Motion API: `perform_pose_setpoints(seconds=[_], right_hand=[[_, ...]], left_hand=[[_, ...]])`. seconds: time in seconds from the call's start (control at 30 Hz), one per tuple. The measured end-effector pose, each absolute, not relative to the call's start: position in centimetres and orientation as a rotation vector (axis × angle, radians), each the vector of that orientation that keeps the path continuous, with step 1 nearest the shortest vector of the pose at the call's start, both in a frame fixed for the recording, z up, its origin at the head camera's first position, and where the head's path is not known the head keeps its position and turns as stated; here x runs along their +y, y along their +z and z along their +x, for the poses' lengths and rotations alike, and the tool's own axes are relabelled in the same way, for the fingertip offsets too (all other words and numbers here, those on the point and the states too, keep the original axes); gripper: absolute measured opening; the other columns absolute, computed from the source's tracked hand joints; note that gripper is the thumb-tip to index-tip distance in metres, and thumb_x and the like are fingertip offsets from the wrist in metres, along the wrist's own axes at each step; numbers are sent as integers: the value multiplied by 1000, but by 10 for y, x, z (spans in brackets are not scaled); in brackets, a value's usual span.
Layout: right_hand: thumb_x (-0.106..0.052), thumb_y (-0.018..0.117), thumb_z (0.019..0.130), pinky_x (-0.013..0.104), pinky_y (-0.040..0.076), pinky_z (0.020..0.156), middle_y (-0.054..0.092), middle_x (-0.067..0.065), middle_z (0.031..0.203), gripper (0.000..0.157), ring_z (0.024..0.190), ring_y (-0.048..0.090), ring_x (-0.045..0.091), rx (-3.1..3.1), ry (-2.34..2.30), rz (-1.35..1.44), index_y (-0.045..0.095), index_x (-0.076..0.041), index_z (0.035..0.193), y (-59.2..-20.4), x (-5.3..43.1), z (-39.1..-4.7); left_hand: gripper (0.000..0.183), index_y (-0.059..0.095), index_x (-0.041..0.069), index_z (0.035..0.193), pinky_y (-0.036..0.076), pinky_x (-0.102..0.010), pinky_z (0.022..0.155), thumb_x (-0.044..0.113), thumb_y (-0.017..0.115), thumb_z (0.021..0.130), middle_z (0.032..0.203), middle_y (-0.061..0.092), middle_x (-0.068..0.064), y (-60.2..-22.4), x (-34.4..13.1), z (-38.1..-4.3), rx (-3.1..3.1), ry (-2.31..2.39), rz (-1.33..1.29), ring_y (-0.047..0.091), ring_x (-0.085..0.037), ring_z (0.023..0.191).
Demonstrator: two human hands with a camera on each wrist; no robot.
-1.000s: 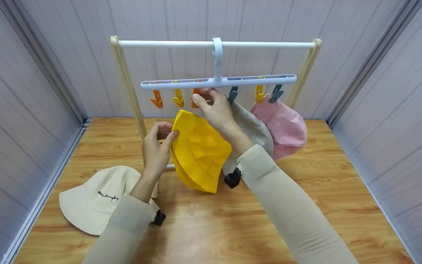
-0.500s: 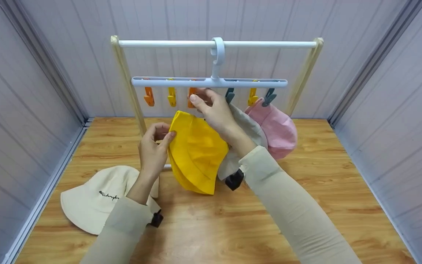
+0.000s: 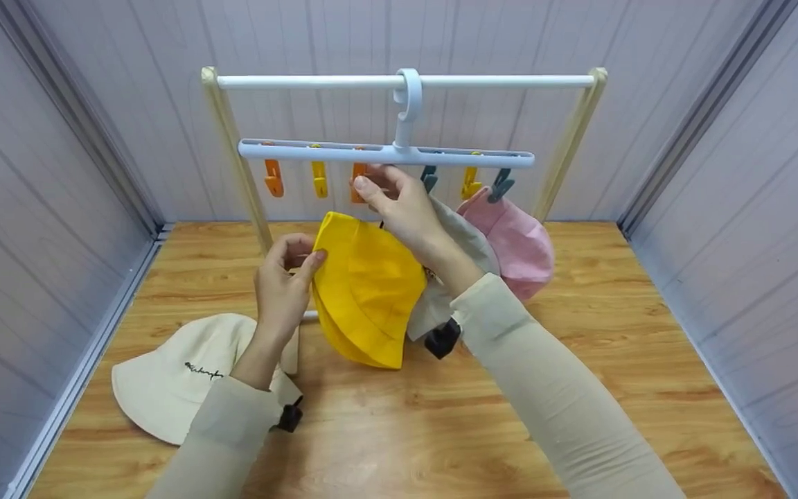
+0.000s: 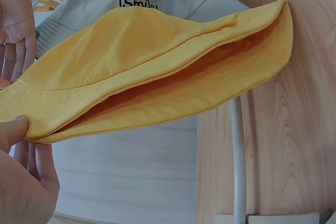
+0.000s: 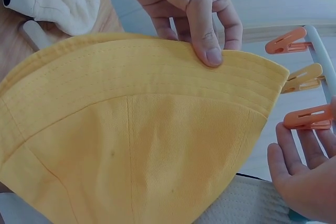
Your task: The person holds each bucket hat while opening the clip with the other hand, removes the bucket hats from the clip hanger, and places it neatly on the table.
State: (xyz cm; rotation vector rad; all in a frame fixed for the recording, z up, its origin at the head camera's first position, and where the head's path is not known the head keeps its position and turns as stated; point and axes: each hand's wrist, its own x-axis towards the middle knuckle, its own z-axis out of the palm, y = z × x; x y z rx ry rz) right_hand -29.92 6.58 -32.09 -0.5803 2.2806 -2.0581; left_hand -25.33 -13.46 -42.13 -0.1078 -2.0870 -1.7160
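Note:
By its brim edge, a yellow bucket hat [image 3: 364, 291] is pinched between the thumb and fingers of my left hand [image 3: 282, 291]. The hat hangs sideways, its brim slightly parted in the left wrist view. My right hand [image 3: 406, 211] grips an orange clip [image 5: 310, 117], third from the left on a pale blue hanger [image 3: 323, 150]. The hat's top corner is just below that clip, apart from it. Behind my right wrist a grey bucket hat [image 3: 465, 229] with lettering hangs from a dark green clip [image 3: 429, 178]. A pink hat [image 3: 517, 242] hangs from another dark green clip [image 3: 501, 186].
The hanger hooks over the white rod [image 3: 510, 82] of a wooden-legged rack [image 3: 569, 152]. A cream bucket hat [image 3: 170, 374] lies on the wood-grain surface [image 3: 510, 430] at left, partly behind my left sleeve. Orange [image 3: 273, 179] and yellow [image 3: 319, 179] clips hang at the hanger's left end.
The hanger, with its clips and the hung hats, has swung left. My left hand and the yellow hat have drifted slightly left; my right hand stays on the orange clip.

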Motion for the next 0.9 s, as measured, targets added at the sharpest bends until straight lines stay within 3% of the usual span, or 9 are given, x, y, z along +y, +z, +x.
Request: perform_pose_setpoints(seconds=[0.27, 0.9], right_hand=[[-32, 62, 109, 29, 52, 109, 67, 3, 140, 55, 129, 64, 23, 2281, -2060, -600, 49, -7, 156, -321, 66, -300], [-33, 63, 109, 30, 52, 110, 63, 6, 145, 54, 127, 64, 16, 2248, -2067, -573, 50, -11, 157, -322, 69, -295]], left_hand=[[19, 67, 5, 114, 55, -23, 82, 16, 75, 100, 107, 70, -11, -421, -137, -250, -2064, -1737, -115, 63, -19, 96], [18, 66, 5, 113, 55, -22, 81, 13, 75, 100, 107, 70, -10, -421, -143, -245, -2057, -1728, -106, 65, -19, 94]])
